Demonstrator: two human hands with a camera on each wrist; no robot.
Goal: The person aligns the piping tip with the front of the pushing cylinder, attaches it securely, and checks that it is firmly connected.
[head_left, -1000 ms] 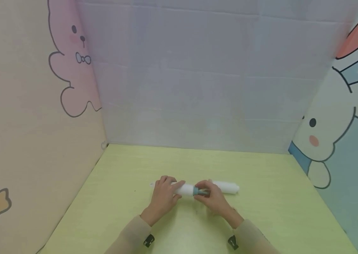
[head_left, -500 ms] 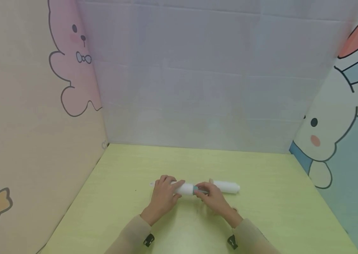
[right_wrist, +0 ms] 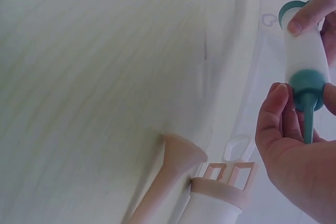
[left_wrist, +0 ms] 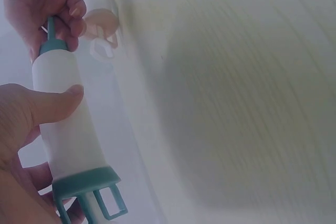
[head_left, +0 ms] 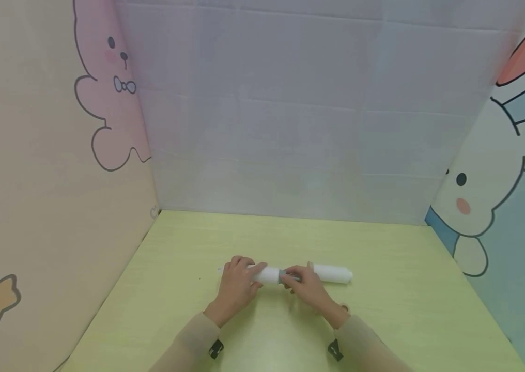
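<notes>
My left hand [head_left: 238, 283] holds the white barrel of a syringe [left_wrist: 71, 124], its thumb lying along the side. At one end of the barrel is a teal flange [left_wrist: 86, 179] with loop-shaped grips. At the other end sits a teal nozzle cap [right_wrist: 307, 80] with a long thin spout. The fingers and thumb of my right hand [head_left: 311, 290] are curled round this nozzle cap, close against the barrel. Part of the spout is hidden by the right hand in the head view.
A second white syringe [head_left: 332, 274] with a peach flange [right_wrist: 220, 190] lies on the yellow-green table [head_left: 383, 310], just beyond my right hand. Near my right wrist lies a peach nozzle piece [right_wrist: 176, 163]. Printed cloth walls enclose the left, back and right.
My right fingers have moved up the teal nozzle to its base at the barrel. Both hands and the syringe have shifted slightly left. The second syringe stays in place.
</notes>
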